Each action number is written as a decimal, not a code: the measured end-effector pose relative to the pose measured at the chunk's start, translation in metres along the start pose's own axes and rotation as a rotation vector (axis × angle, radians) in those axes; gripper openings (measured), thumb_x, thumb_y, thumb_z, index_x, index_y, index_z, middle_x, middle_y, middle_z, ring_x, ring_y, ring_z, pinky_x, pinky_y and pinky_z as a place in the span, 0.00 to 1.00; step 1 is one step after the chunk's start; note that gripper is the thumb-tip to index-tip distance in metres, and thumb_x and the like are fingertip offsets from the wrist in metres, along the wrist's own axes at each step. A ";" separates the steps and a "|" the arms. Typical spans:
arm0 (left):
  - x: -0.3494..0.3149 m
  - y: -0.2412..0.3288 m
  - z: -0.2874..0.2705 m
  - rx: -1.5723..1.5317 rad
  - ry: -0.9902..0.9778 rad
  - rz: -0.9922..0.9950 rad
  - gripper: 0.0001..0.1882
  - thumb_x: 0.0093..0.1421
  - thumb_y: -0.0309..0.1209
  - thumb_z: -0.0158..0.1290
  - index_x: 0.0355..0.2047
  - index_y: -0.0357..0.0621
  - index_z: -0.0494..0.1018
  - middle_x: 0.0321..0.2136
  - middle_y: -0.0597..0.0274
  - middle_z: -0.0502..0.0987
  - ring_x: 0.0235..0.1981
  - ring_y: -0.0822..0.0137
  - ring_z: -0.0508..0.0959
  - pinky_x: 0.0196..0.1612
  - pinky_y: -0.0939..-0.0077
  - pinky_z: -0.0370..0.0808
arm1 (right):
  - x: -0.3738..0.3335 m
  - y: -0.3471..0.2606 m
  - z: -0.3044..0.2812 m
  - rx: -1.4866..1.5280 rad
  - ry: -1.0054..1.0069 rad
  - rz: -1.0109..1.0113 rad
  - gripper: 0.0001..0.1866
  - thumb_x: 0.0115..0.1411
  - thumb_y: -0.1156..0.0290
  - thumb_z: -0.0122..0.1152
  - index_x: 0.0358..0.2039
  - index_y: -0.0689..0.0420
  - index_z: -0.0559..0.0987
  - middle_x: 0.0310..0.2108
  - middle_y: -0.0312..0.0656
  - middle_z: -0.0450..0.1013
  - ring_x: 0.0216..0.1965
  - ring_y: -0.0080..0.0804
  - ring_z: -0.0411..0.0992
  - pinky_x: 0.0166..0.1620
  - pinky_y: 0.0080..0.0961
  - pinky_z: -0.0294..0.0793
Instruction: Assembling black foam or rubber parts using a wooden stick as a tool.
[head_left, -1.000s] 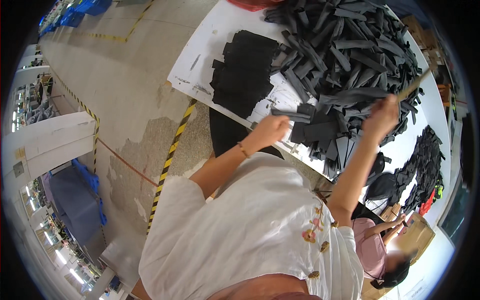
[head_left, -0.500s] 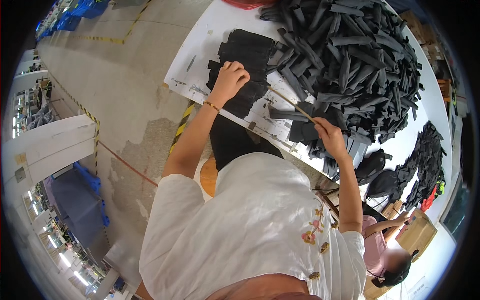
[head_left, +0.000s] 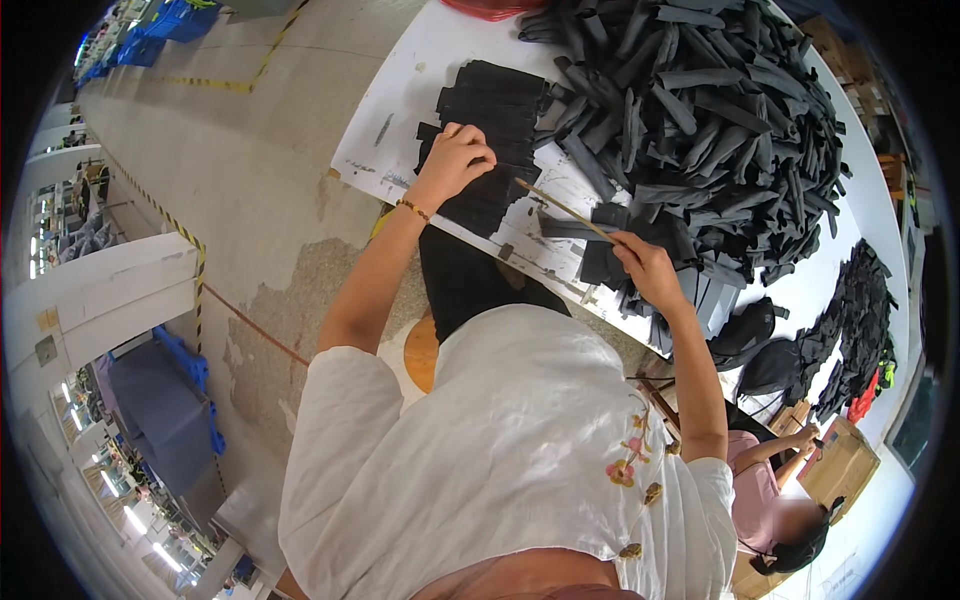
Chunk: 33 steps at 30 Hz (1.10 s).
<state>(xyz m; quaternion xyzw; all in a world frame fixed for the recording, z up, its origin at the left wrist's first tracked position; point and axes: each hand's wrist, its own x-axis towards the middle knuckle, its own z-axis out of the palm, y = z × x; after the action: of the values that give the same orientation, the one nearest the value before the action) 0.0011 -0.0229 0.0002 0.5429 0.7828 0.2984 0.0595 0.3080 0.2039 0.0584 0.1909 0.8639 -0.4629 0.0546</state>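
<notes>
A row of flat black fabric strips [head_left: 495, 105] lies side by side near the table's front left edge. Over its left part rests my left hand [head_left: 455, 160], fingers curled in together; what may be pinched under them is hidden. My right hand [head_left: 648, 268] grips a thin wooden stick [head_left: 570, 212] by its near end. The stick slants away to the left, and its dark tip is over the right edge of the strips. Beneath the right hand lie some dark flat pieces [head_left: 600, 265] at the table edge.
A large heap of black fabric tubes [head_left: 700, 130] covers much of the white table [head_left: 385, 130]. Part of a red item [head_left: 495, 8] shows at the far edge. Farther right are black bags [head_left: 765, 370], another dark pile [head_left: 850, 320] and a person in pink [head_left: 755, 490].
My right hand has shifted slightly left with the stick, whose tip now reaches farther over the strips. My left hand has barely moved.
</notes>
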 end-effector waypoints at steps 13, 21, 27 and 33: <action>0.021 0.116 0.003 -0.666 0.822 -0.298 0.20 0.51 0.30 0.61 0.46 0.45 0.71 0.49 0.54 0.68 0.53 0.55 0.68 0.55 0.60 0.65 | 0.039 -0.008 0.068 0.541 0.018 0.045 0.14 0.66 0.70 0.51 0.49 0.62 0.74 0.20 0.30 0.65 0.22 0.14 0.61 0.26 0.13 0.61; 0.004 0.122 0.069 -2.042 0.724 -0.937 0.10 0.59 0.33 0.58 0.35 0.41 0.74 0.23 0.61 0.75 0.27 0.63 0.78 0.37 0.64 0.79 | 0.035 -0.043 0.111 0.284 0.263 -0.009 0.08 0.65 0.72 0.50 0.39 0.63 0.73 0.15 0.42 0.67 0.17 0.25 0.66 0.23 0.26 0.66; 0.025 0.113 0.050 -1.809 0.868 -1.041 0.10 0.56 0.33 0.61 0.30 0.41 0.74 0.21 0.63 0.74 0.17 0.71 0.72 0.23 0.74 0.72 | -0.005 -0.031 0.114 0.086 0.240 -0.038 0.06 0.65 0.74 0.48 0.36 0.62 0.72 0.18 0.56 0.65 0.18 0.48 0.65 0.25 0.34 0.67; 0.031 0.067 0.019 -1.612 0.932 -0.922 0.10 0.54 0.32 0.63 0.23 0.42 0.73 0.10 0.71 0.64 0.06 0.79 0.56 0.09 0.83 0.49 | -0.084 -0.018 0.058 0.420 -0.196 0.223 0.07 0.65 0.72 0.51 0.33 0.62 0.75 0.18 0.37 0.68 0.17 0.22 0.64 0.21 0.24 0.62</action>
<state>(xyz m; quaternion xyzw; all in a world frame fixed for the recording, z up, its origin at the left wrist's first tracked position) 0.0507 0.0276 0.0277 -0.1790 0.4280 0.8619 0.2047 0.3737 0.1239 0.0628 0.2463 0.7131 -0.6396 0.1478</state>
